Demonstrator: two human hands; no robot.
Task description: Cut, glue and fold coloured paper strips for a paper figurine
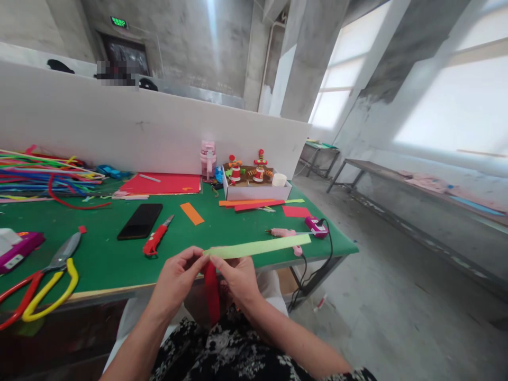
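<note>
My left hand [177,278] and my right hand [238,278] meet above the table's front edge. Between their fingertips they pinch the crossing ends of a light green strip [265,246] and a red strip [212,296]. The green one reaches out to the right over the table; the red one hangs down toward my lap. How the two ends are joined is hidden by my fingers. Just beyond the green strip lies a pink glue gun [283,233]. Left of my hands are a red folding knife [156,238] and an orange strip [192,214].
Large scissors [59,264] with red and yellow handles lie at left, near a black phone [139,221]. A white box [257,191] holding small figures stands at the back. Orange and red strips [257,205] lie before it. A cable [331,254] runs off the right edge.
</note>
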